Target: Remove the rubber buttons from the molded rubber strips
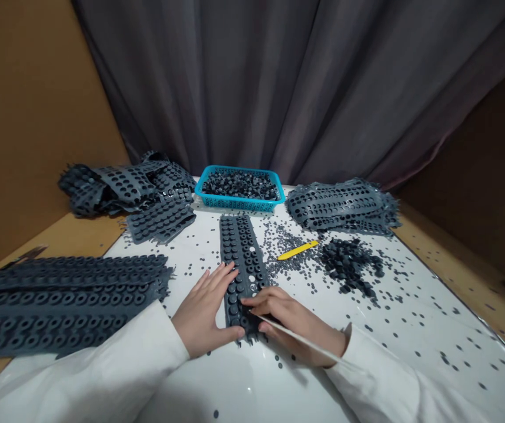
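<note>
Left hand (206,311) spread flat on the dark rubber strip (240,258); right hand (291,323) pinching a thin white slat (305,343).

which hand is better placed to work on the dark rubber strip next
Probably the right hand: it holds a thin pale blade with its tip at the dark rubber strip. The left hand lies flat on the strip's side and holds no tool, so it seems better suited to steadying it.
</note>
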The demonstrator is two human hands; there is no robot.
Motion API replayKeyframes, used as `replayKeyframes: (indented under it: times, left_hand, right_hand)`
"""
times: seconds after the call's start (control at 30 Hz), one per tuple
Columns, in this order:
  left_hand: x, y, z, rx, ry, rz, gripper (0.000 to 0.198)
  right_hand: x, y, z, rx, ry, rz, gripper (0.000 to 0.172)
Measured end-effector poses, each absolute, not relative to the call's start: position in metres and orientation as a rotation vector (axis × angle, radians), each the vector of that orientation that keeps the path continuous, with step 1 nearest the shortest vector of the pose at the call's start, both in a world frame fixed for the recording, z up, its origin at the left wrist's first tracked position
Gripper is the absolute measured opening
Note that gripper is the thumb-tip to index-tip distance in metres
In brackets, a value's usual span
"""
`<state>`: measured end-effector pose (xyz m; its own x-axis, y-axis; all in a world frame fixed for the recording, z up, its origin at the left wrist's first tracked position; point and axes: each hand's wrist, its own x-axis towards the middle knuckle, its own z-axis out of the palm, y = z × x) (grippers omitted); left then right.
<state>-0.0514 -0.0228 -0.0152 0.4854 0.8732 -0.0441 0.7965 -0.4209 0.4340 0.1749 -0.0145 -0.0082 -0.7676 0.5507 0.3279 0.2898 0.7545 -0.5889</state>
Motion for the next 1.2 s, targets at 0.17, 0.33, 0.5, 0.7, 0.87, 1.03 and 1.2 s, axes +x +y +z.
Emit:
replayKeyframes:
  times: [0.17, 0.33, 0.5, 0.7, 0.87, 1.03, 1.2]
  left_hand:
    - [-0.053, -0.022, -0.017, 2.348, 1.385, 0.255, 0.084]
    - [-0.052, -0.023, -0.014, 2.346, 1.384, 0.253, 0.083]
    - [-0.052, -0.023, -0.014, 2.344, 1.375, 0.297, 0.083]
    - [-0.051, -0.023, -0.014, 2.332, 1.383, 0.295, 0.082]
    - [-0.050, -0.021, -0.012, 2.314, 1.392, 0.250, 0.084]
    - [-0.050, -0.021, -0.013, 2.324, 1.391, 0.258, 0.084]
    - [-0.051, -0.022, -0.012, 2.320, 1.377, 0.255, 0.084]
  right_hand:
    - [0.179, -0.012, -0.006, -0.607, -2.390, 0.898, 0.020]
    - [0.179, -0.012, -0.006, -0.615, -2.431, 0.863, 0.023]
    - [0.178, -0.013, -0.001, -0.608, -2.446, 0.879, 0.020]
    - [0.179, -0.010, -0.006, -0.571, -2.512, 0.760, 0.019]
    - [0.176, -0.011, -0.011, -0.544, -2.652, 0.363, 0.018]
    - [0.177, -0.011, -0.008, -0.672, -2.647, 0.346, 0.018]
    - [0.185, -0.006, -0.003, -0.855, -2.333, 0.646, 0.020]
